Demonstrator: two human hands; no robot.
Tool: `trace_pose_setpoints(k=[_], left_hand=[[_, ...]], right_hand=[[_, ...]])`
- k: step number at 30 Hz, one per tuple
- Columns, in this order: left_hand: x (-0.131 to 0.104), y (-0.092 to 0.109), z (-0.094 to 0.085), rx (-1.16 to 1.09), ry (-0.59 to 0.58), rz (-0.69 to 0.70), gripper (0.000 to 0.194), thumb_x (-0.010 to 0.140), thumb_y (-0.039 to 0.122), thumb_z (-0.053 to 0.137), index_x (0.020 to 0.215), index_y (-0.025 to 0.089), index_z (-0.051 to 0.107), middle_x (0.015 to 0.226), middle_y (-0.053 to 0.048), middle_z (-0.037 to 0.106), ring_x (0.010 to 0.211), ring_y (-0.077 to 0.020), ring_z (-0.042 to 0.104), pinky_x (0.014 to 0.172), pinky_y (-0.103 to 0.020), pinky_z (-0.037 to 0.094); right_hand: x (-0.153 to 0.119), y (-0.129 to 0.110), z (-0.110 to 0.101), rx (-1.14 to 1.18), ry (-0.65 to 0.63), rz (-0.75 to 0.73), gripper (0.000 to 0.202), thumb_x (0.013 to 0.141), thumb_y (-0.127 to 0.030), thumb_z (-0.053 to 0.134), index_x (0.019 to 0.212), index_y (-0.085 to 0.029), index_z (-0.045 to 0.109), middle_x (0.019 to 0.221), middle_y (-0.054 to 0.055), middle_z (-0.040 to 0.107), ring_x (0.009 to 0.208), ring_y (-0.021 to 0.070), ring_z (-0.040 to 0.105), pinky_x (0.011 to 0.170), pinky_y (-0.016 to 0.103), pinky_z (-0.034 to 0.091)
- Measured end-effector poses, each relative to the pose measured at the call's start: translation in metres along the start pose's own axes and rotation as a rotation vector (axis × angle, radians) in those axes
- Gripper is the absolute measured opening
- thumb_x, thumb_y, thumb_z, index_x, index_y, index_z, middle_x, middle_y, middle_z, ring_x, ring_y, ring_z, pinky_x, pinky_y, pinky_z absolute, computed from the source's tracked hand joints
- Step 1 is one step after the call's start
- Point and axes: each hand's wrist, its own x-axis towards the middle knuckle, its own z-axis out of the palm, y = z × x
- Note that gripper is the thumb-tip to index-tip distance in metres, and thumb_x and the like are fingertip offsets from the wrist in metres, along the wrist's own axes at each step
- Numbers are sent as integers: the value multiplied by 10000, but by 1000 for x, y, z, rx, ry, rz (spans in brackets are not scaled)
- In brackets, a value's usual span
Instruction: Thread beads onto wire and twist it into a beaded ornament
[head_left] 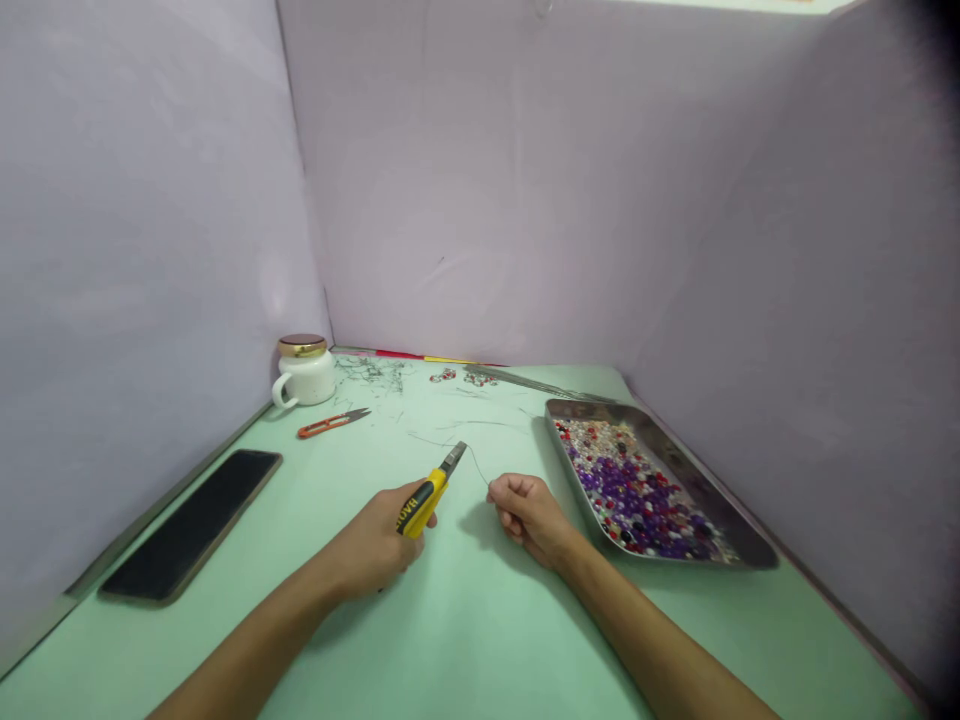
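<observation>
My left hand (379, 545) is closed round the handles of yellow-and-black pliers (426, 503), their grey jaws pointing up and to the right. A thin wire (477, 465) runs from the tip of the jaws down to my right hand (529, 515). The thumb and forefinger of that hand pinch the wire's lower end. Another stretch of wire trails left from the jaws; whether the jaws are clamped on it is too small to tell. Both hands are just above the green tabletop (465, 640), left of the bead tray.
A metal tray (750, 545) of mixed beads (637, 495) stands at the right. On the left lie a dark phone (191, 525) and orange thread snips (334, 423), with a lidded white mug (309, 378) behind. Wire scraps (375, 373), small beaded pieces (480, 378) and long wires (532, 383) lie at the back.
</observation>
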Motion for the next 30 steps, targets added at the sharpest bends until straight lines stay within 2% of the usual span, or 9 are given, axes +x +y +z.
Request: trace_pose_setpoints(k=[4,10,17,19,21,23,26,28,30], left_hand=[[-1,6,-3,-101,-73,-62,250,585,119,466,830,164,489,669,18,466,569,-117,437,503,-235,367],[-1,8,-4,-83,-86,-61,321,548,91,471,858,163,507,734,4,510,647,-135,458,553,-239,346],[2,2,-1,22,-77,-38,256,599,93,441,838,171,487,702,11,493,607,-127,448,516,-226,331],[2,1,0,119,-48,-8,222,629,96,421,826,174,485,699,4,493,617,-136,459,525,-229,344],[2,0,3,305,11,16,283,644,78,396,886,184,496,728,-10,508,651,-152,480,557,-240,359],[3,-1,8,583,101,-12,483,629,43,380,1077,207,454,825,-38,528,700,-178,503,577,-260,362],[6,-2,16,968,198,-83,740,586,-2,369,1289,202,263,982,-100,509,799,-232,511,565,-280,356],[7,-2,18,1059,217,-106,765,576,-13,368,1307,173,243,1013,-123,498,846,-249,500,572,-285,361],[7,-1,15,947,224,-113,720,582,-3,380,1274,183,307,1005,-107,508,837,-233,502,600,-284,371]], right_hand=[[-1,-4,1,-31,-12,2,325,632,-389,668,832,-135,627,368,-81,441,284,27,296,287,153,208],[-2,-5,1,-37,7,4,324,627,-385,669,817,-124,649,356,-80,430,283,24,290,279,151,190],[-2,-4,0,-25,-10,3,312,647,-380,658,814,-117,643,352,-82,427,273,16,275,272,140,186],[-3,-5,0,-35,-8,3,309,644,-382,659,801,-116,643,348,-80,430,273,16,281,273,140,190],[-3,-5,1,-51,2,8,308,638,-386,661,783,-116,640,345,-79,431,271,16,283,274,142,188],[-2,-6,3,-69,22,19,309,634,-391,659,771,-116,634,341,-81,427,265,15,276,273,144,177],[-2,-7,5,-97,58,35,312,633,-397,651,765,-117,624,338,-85,422,258,15,263,270,149,165],[-1,-7,7,-112,76,42,315,633,-399,646,768,-117,620,342,-86,423,259,17,263,270,151,163],[-1,-6,7,-120,81,37,312,635,-397,643,772,-118,618,351,-84,425,267,21,275,273,151,162]])
